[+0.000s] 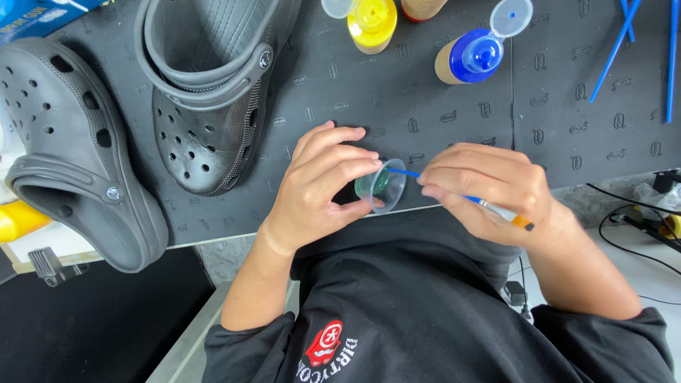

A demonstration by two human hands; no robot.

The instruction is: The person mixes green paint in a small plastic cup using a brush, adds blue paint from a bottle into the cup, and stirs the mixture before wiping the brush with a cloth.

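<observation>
– How many things can you count?

– Two grey clogs (206,99), three paint bottles (474,57), some cut off. On the worktop (425,106), the left hand (319,188) has its grip closed round one small cup (383,186). The right hand (489,188) pinches one brush (496,211), tip hidden inside.

Along the far edge of the worktop (425,92) I count three paint bottles. The yellow-capped bottle (372,23) stands near top centre, its flip lid open. Right of it lies the blue-capped bottle (472,58), tan body, clear lid hinged open. Between them a brown bottle (423,8), mostly cut off. At the top left corner, a blue box (32,15), only partly in view. No screens or signs.
</observation>
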